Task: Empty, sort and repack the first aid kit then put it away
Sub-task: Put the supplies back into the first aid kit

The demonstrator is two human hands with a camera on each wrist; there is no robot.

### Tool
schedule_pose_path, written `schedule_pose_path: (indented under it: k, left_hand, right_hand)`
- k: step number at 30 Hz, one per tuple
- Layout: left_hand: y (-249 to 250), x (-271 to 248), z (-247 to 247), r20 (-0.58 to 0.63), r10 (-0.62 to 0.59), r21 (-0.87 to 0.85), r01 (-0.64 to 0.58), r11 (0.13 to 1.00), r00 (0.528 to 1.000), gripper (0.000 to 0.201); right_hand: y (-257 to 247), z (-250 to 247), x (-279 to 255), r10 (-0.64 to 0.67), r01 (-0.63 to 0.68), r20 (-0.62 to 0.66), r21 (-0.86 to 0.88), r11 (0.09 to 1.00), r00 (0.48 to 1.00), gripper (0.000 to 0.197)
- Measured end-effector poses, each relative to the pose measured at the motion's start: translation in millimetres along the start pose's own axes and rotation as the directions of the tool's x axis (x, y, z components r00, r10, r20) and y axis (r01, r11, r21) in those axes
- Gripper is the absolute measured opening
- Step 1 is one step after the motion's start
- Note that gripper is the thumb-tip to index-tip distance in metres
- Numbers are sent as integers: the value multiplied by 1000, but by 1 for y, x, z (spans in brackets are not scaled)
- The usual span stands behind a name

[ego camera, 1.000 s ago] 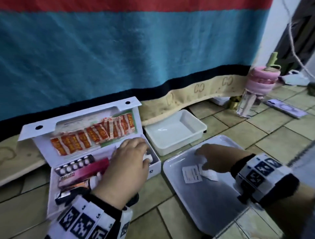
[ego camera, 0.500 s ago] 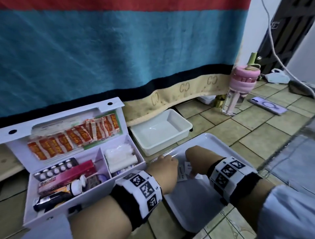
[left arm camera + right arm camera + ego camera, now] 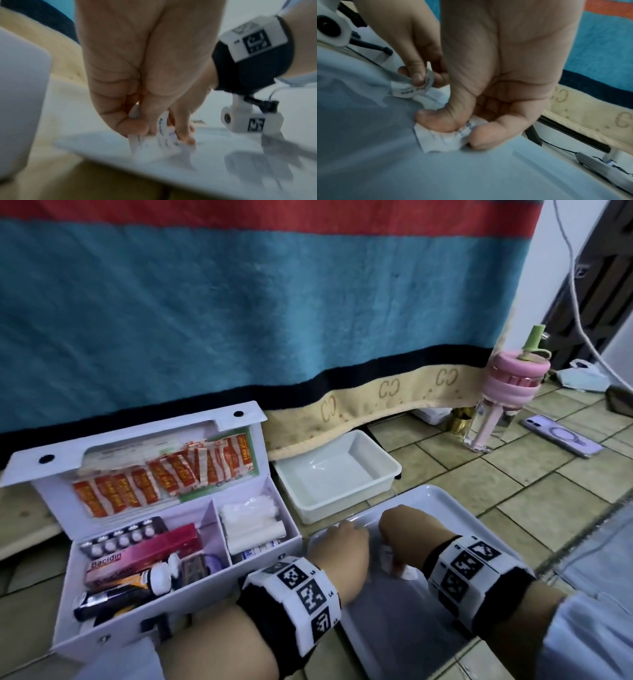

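Note:
The white first aid kit point(image 3: 178, 625) stands open on the floor at the left, holding orange plaster strips point(image 3: 164, 474), a pill blister, a pink Bacidin box point(image 3: 140, 556), tubes and white gauze rolls point(image 3: 250, 522). Right of it lies a flat white tray point(image 3: 404, 631). Both hands are down on the tray, close together. My left hand point(image 3: 342, 546) pinches a small white sachet point(image 3: 135, 139) between thumb and fingers. My right hand point(image 3: 397, 529) pinches another white printed sachet point(image 3: 440, 139) against the tray. The two sachets touch or overlap in the left wrist view.
An empty white tub point(image 3: 335, 474) sits behind the tray. A blue, red and tan blanket point(image 3: 260, 313) hangs along the back. At the right stand a pink-capped bottle point(image 3: 503, 395) and a purple phone point(image 3: 561, 434) on the tiled floor.
My left hand left the kit and crossed right onto the tray, where it took hold of a sachet beside my right hand. The view shifted right.

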State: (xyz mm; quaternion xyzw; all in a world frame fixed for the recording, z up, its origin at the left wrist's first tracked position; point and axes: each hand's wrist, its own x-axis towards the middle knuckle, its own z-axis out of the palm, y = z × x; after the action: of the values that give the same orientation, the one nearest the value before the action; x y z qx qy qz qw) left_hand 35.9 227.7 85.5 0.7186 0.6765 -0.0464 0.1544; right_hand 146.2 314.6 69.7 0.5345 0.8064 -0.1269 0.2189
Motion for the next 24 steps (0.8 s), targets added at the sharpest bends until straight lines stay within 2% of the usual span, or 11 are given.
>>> schedule_pose_path:
  k: [2, 4, 6, 9, 12, 14, 16, 17, 19, 21, 24]
  left_hand:
    - [-7, -13, -14, -37, 15, -83, -18, 996, 999, 35]
    - [-23, -30, -31, -145, 20, -173, -45, 984, 989, 30]
    - [-52, -50, -45, -284, -13, -226, -54, 973, 959, 23]
    - [-101, -88, -63, -402, -180, -287, 64, 956, 898, 23]
    - [-148, -109, -69, -505, -314, -262, 204, 943, 804, 16]
    - [-169, -114, -72, -522, -364, -207, 300, 931, 771, 9]
    - [-182, -117, -72, -478, -391, -189, 342, 920, 786, 9]
    - [-186, -118, -71, -460, -391, -194, 340, 920, 797, 14]
    - [-192, -119, -67, -471, -363, -205, 300, 932, 804, 27]
    - [-193, -119, -64, -486, -339, -216, 265, 940, 806, 38]
    - [-196, -121, -62, -455, -340, -244, 251, 937, 823, 34]
  right_hand:
    - [0, -2, -5, -68, 69, 5, -60, 996, 998, 13]
    - [-5, -16, -18, -140, 143, 31, -185, 972, 990, 9]
    - [-14, -39, -34, -240, 229, -37, -196, 954, 970, 34]
    - [-45, -75, -50, -412, 431, -210, 53, 901, 887, 34]
    - [-89, -94, -45, -527, 624, -335, 387, 679, 781, 22]
    - [-120, -102, -34, -566, 699, -411, 438, 565, 715, 23]
    - [-150, -109, -24, -555, 741, -491, 463, 486, 672, 19]
    - [-160, -111, -19, -510, 741, -538, 507, 440, 671, 17]
    - [-177, -113, -9, -371, 719, -616, 588, 370, 695, 16]
    - [-186, -111, -1, -241, 697, -658, 630, 343, 714, 15]
    - [-193, -104, 2, -120, 675, -681, 658, 335, 723, 13]
